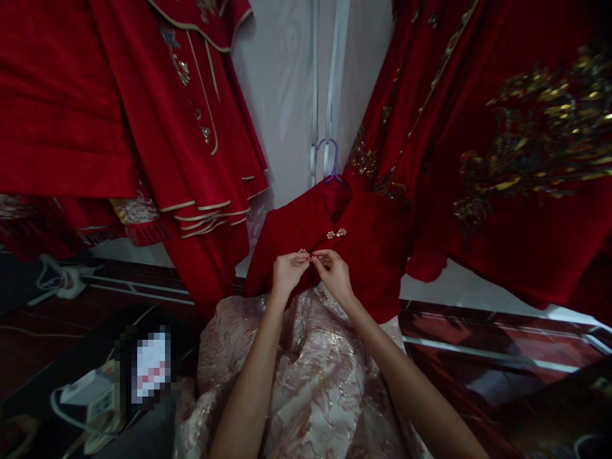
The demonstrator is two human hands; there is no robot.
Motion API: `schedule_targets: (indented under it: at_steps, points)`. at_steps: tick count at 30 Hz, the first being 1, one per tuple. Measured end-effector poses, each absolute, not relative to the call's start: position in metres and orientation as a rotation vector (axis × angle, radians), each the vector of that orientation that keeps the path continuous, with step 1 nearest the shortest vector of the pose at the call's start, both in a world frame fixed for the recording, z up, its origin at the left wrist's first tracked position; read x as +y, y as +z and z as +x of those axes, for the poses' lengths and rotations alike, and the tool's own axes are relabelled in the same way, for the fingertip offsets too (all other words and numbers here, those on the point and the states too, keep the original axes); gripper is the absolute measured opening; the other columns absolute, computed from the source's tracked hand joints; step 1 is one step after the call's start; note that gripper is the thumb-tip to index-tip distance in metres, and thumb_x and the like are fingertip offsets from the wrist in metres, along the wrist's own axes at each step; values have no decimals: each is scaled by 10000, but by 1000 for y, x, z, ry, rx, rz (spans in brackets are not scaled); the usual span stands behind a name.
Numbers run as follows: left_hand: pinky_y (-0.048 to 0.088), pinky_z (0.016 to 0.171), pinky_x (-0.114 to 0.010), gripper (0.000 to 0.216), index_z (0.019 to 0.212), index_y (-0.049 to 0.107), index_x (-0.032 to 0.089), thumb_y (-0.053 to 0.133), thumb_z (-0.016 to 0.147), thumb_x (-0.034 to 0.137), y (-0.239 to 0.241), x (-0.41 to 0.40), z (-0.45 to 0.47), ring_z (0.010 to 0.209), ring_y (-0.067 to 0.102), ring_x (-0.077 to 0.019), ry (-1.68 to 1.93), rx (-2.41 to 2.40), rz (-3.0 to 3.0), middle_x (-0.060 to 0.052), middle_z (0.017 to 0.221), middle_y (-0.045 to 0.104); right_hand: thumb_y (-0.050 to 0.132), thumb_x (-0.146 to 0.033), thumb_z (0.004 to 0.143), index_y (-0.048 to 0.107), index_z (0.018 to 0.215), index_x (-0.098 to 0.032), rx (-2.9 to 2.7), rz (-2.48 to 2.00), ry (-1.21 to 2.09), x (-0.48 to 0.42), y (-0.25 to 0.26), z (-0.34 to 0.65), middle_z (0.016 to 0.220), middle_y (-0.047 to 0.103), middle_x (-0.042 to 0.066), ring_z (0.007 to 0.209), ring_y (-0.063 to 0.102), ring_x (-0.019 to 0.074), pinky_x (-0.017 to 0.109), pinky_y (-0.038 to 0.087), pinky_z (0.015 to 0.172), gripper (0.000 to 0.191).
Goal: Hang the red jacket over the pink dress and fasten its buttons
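Broadly, hung to either side against a white wall: red embroidered robes (pixel 119 95), gold-trimmed at left and gold-stitched at right. Centred between them, hung on a purple hanger (pixel 329 162): a red jacket (pixel 373 255), low and straight ahead, over a pale brocade skirt (pixel 310 370). Ran slantwise, from lower left up to the collar at upper right: the jacket's front opening. Sat on that line, already joined: an upper clasp (pixel 336 233). Lay lower along it, right at the fingertips: the lower clasp (pixel 306 254). Met there from each side, equally near: left hand (pixel 287 271) and right hand (pixel 337 271). Pinched shut on the lower clasp, thumb to forefinger: the fingers (pixel 299 258) of both hands, the rest curled loosely.
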State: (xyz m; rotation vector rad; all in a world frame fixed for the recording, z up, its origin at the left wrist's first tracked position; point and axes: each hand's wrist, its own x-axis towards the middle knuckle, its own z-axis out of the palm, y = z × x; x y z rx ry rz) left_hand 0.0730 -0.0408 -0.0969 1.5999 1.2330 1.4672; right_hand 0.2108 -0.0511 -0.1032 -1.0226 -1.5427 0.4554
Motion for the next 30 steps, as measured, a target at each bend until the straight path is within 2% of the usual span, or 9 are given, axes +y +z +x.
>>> schedule_targets:
  at_steps: [8,13,16,20,22,25,27,30]
  points:
    - [546,757,-281,175,813,714,142,666,693,260,-96,-42,68,745,687,-163,1462,1268,1669,-73,827,728,514,-298,836,615,890,-191,-1562,-1034,354,-52,-98,203,890,624,65,778,608,159,304,508,751,157]
    - [530,778,-280,176,890,670,150,616,732,203,-94,-42,55,770,674,-140,1394,1208,1770,-69,872,716,481,-325,859,609,987,-200,-1629,-952,629,-58,-93,227,947,670,53,841,642,148,293,516,791,220]
    - [520,768,-278,174,870,645,140,597,705,113,-92,-44,36,768,661,-137,1195,1249,1807,-68,839,702,486,-328,855,624,970,-194,-1682,-1047,677,-70,-95,259,987,676,55,859,648,147,288,509,803,224]
    - [508,663,-266,294,867,626,124,631,587,37,-94,-52,16,717,624,-142,760,1330,1778,-61,839,663,502,-304,835,636,920,-189,-1743,-1228,675,-84,-107,291,901,690,52,774,653,145,263,515,712,196]
    - [494,633,-259,359,905,605,130,669,558,65,-98,-55,14,706,604,-136,658,1295,1760,-46,839,638,512,-271,819,636,901,-189,-1773,-1311,685,-86,-115,295,852,688,51,736,649,143,257,510,683,170]
    - [477,637,-246,333,875,563,136,704,573,152,-105,-54,18,687,577,-117,692,1241,1772,-18,790,599,615,-216,721,611,909,-176,-1764,-1447,687,-84,-128,290,805,668,55,681,627,142,250,498,635,192]
    - [465,628,-238,347,854,537,140,727,574,221,-111,-52,24,664,564,-111,706,1237,1793,-1,741,577,659,-193,662,588,918,-164,-1740,-1445,713,-81,-136,283,812,650,54,683,610,136,243,491,629,267]
    - [441,598,-224,340,834,540,146,724,577,270,-115,-50,33,642,561,-115,677,1260,1908,10,695,568,661,-187,635,560,868,-160,-1721,-1368,786,-78,-143,275,780,618,29,688,582,120,230,476,631,255]
